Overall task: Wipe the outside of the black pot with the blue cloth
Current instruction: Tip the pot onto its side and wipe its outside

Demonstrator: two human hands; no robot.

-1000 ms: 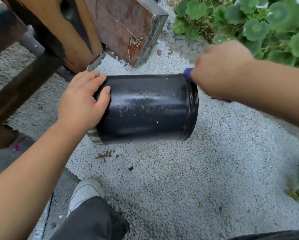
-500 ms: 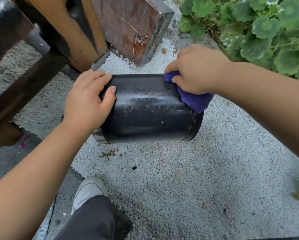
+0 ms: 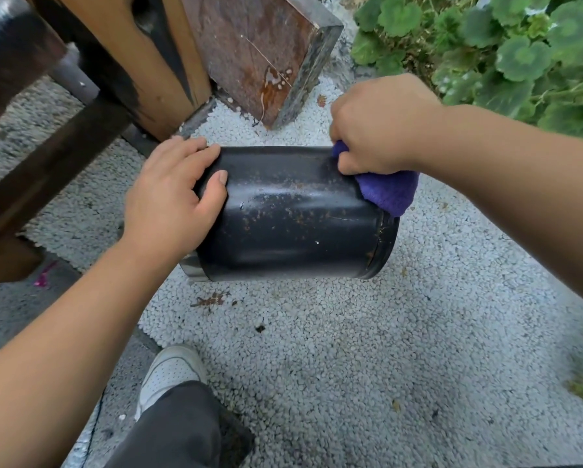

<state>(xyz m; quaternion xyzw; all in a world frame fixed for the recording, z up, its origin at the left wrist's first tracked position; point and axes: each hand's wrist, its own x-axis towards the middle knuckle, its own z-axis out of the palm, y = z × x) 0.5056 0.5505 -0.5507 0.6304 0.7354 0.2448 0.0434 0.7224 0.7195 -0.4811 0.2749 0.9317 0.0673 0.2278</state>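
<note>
The black pot [image 3: 293, 228] lies on its side above the white gravel, its rim end pointing right. Brown specks of dirt dot its shiny wall. My left hand [image 3: 175, 201] grips the pot's left end, thumb on the near side and fingers over the top. My right hand [image 3: 381, 126] is closed on the bunched blue cloth [image 3: 389, 189] and presses it against the pot's upper right part near the rim. Most of the cloth is hidden under that hand.
A brown stone slab [image 3: 259, 55] leans behind the pot beside a wooden post [image 3: 141, 62]. Green leafy plants [image 3: 506, 52] fill the upper right. My white shoe [image 3: 171, 373] and dark trouser leg are at the bottom. White gravel [image 3: 367, 349] covers the ground.
My right hand came from behind the pot's rim onto its upper right wall with the cloth, which now shows below the hand. My left hand kept its hold on the pot.
</note>
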